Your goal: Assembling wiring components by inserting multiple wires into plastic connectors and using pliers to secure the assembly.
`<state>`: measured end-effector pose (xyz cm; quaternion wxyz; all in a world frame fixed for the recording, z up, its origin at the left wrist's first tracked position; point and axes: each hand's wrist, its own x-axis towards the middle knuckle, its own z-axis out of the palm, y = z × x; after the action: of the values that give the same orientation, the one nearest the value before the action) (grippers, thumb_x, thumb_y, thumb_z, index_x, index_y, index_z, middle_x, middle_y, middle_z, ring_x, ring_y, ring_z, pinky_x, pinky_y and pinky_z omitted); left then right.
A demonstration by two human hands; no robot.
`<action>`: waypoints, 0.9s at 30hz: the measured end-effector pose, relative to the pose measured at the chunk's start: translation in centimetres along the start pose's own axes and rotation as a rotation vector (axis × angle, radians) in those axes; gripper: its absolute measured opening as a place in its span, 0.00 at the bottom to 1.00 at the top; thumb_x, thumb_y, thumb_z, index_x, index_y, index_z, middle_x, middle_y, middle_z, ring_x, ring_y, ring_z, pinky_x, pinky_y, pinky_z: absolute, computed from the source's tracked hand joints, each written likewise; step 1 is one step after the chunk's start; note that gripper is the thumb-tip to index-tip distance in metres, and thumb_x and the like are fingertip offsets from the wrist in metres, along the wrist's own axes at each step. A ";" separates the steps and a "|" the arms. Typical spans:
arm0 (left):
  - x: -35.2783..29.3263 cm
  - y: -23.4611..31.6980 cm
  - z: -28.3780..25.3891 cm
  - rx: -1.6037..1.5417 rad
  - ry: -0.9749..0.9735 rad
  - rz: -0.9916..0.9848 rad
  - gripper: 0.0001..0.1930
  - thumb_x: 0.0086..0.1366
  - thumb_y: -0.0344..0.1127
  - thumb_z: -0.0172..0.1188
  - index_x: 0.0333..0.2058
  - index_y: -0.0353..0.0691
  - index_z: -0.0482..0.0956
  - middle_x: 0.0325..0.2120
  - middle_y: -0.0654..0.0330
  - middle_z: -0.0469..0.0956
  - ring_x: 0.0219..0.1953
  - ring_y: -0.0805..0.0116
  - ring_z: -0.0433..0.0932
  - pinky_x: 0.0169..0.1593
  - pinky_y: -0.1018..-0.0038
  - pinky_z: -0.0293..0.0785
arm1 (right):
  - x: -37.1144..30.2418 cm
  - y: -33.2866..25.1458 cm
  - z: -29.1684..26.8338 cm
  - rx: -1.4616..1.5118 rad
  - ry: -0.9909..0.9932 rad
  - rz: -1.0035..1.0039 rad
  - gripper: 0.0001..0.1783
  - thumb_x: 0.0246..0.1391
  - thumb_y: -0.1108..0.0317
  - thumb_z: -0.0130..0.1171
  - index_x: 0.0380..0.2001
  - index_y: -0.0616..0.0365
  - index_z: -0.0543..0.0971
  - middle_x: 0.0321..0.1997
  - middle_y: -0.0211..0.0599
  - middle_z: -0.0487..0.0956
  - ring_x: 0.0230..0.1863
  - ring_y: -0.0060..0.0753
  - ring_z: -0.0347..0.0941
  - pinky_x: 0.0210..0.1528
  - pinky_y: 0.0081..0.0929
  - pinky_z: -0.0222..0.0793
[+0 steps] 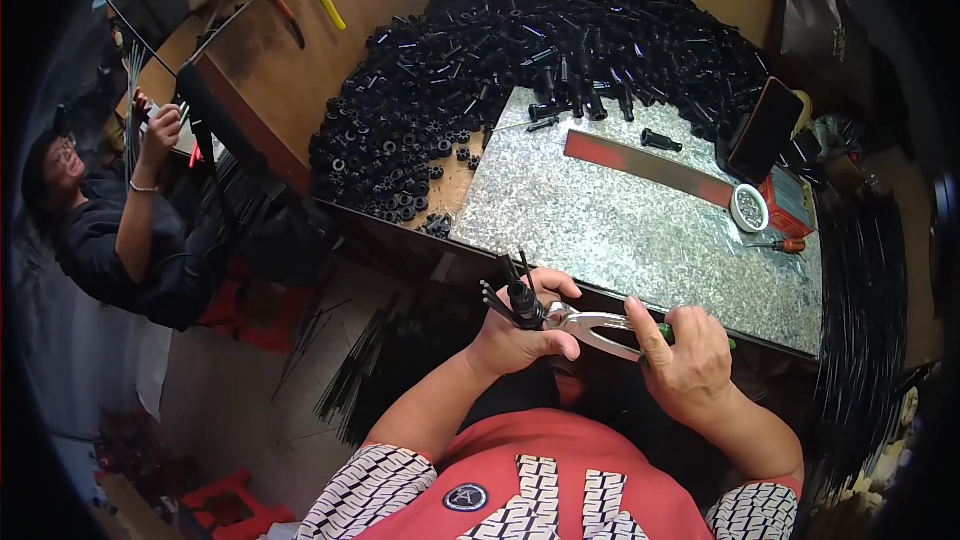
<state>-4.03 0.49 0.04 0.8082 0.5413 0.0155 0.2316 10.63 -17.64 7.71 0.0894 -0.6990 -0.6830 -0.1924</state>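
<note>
My left hand, palm up with its fingers curled, holds a black plastic hub with several thin black rods sticking out of it. My right hand grips a pair of silver pliers with green on the handles. The pliers' head is at the hub, beside my left thumb; whether its jaws bite on anything is too small to tell. Both hands are in front of the near edge of a speckled stone slab, above my lap.
A heap of black plastic parts fills the wooden-walled bench. On the slab lie a metal strip, a white bowl of small metal pieces and a screwdriver. Long black rods hang at right. A person at left holds thin rods.
</note>
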 end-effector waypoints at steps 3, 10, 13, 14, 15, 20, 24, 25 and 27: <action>0.1 0.2 0.6 -0.010 0.018 -0.030 0.31 0.44 0.32 0.76 0.44 0.34 0.69 0.31 0.66 0.75 0.33 0.82 0.73 0.36 0.85 0.68 | 0.1 0.2 -0.6 -0.015 -0.054 -0.023 0.40 0.32 0.74 0.62 0.57 0.52 0.71 0.26 0.36 0.65 0.22 0.35 0.64 0.22 0.32 0.59; 0.4 -1.0 0.7 0.263 0.113 0.082 0.37 0.35 0.44 0.79 0.42 0.35 0.68 0.18 0.76 0.64 0.23 0.88 0.60 0.26 0.87 0.53 | 0.5 0.1 -2.6 0.360 -0.324 0.146 0.40 0.38 0.73 0.64 0.60 0.55 0.66 0.24 0.37 0.65 0.21 0.38 0.65 0.21 0.32 0.61; 0.4 -0.6 0.7 0.224 0.110 0.053 0.40 0.34 0.48 0.78 0.43 0.35 0.67 0.17 0.76 0.63 0.23 0.88 0.61 0.26 0.87 0.54 | 0.4 -0.1 -2.3 0.372 -0.322 0.154 0.39 0.41 0.72 0.64 0.61 0.55 0.64 0.25 0.36 0.65 0.22 0.38 0.65 0.22 0.31 0.61; 0.4 -0.7 0.5 0.240 0.097 0.096 0.38 0.35 0.45 0.78 0.43 0.35 0.67 0.17 0.76 0.64 0.23 0.88 0.62 0.28 0.86 0.57 | 0.3 0.0 -2.1 0.348 -0.273 0.132 0.40 0.40 0.72 0.64 0.61 0.55 0.64 0.26 0.36 0.65 0.23 0.37 0.65 0.22 0.31 0.61; 0.4 -0.8 0.4 0.257 0.083 0.143 0.37 0.37 0.43 0.79 0.43 0.36 0.67 0.17 0.76 0.66 0.23 0.87 0.63 0.30 0.86 0.60 | 0.2 0.1 -2.0 0.323 -0.221 0.109 0.40 0.39 0.71 0.64 0.61 0.55 0.64 0.26 0.36 0.65 0.24 0.36 0.65 0.22 0.31 0.61; 0.6 -1.4 -0.7 0.159 -0.003 0.121 0.40 0.36 0.46 0.78 0.45 0.36 0.64 0.13 0.75 0.63 0.17 0.88 0.60 0.24 0.87 0.54 | -0.7 0.9 -2.6 0.238 -0.166 0.053 0.39 0.38 0.71 0.64 0.59 0.55 0.67 0.26 0.35 0.64 0.25 0.33 0.65 0.22 0.30 0.61; 0.5 -1.2 0.1 0.102 -0.025 0.085 0.40 0.35 0.45 0.78 0.44 0.36 0.65 0.13 0.76 0.62 0.18 0.88 0.60 0.23 0.87 0.54 | -1.1 0.7 -3.7 0.171 -0.248 0.013 0.36 0.40 0.71 0.61 0.59 0.54 0.68 0.24 0.33 0.63 0.23 0.30 0.65 0.21 0.27 0.61; 0.6 -1.2 0.3 0.102 -0.028 0.082 0.40 0.35 0.45 0.78 0.44 0.36 0.65 0.13 0.76 0.62 0.18 0.88 0.60 0.23 0.87 0.54 | -1.1 0.7 -3.9 0.173 -0.248 0.017 0.36 0.40 0.71 0.61 0.59 0.54 0.68 0.24 0.33 0.63 0.23 0.30 0.65 0.21 0.27 0.61; 0.7 -1.1 0.5 0.224 -0.062 0.143 0.35 0.37 0.40 0.80 0.41 0.36 0.68 0.14 0.75 0.63 0.18 0.88 0.60 0.23 0.87 0.54 | -1.1 0.8 -4.4 0.127 -0.276 -0.015 0.36 0.42 0.70 0.58 0.60 0.55 0.67 0.23 0.33 0.63 0.22 0.29 0.65 0.20 0.26 0.61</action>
<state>-2.83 0.01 -0.59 0.7243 0.6346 -0.0223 0.2686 10.82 -20.35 11.38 0.0375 -0.7067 -0.7046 -0.0515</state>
